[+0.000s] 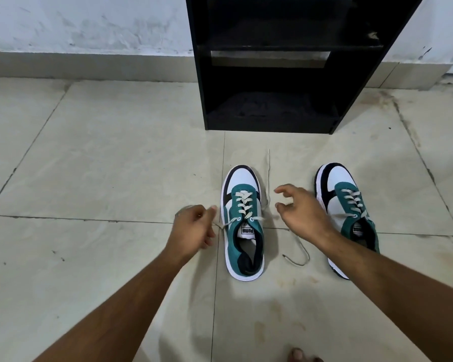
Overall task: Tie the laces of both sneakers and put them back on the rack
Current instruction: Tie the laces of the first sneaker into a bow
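Observation:
Two teal, white and black sneakers stand on the tiled floor, toes pointing at the black rack (pixel 270 121). The left sneaker (pixel 242 223) has untied white laces. Its left lace end (pixel 224 226) runs into my left hand (pixel 194 228), whose fingers are pinched on it just left of the shoe. Its right lace end (pixel 268 173) lies stretched on the floor toward the rack. My right hand (pixel 301 210) hovers between the shoes with fingers spread, holding nothing. My right wrist partly hides the right sneaker (pixel 343 194), and a loose lace (pixel 298 254) from it curls on the floor.
The rack's lower shelf openings look dark and hold no shoes that I can see. A white wall with a grey skirting (pixel 89 66) runs behind it. Toes of a foot (pixel 297 355) show at the bottom edge.

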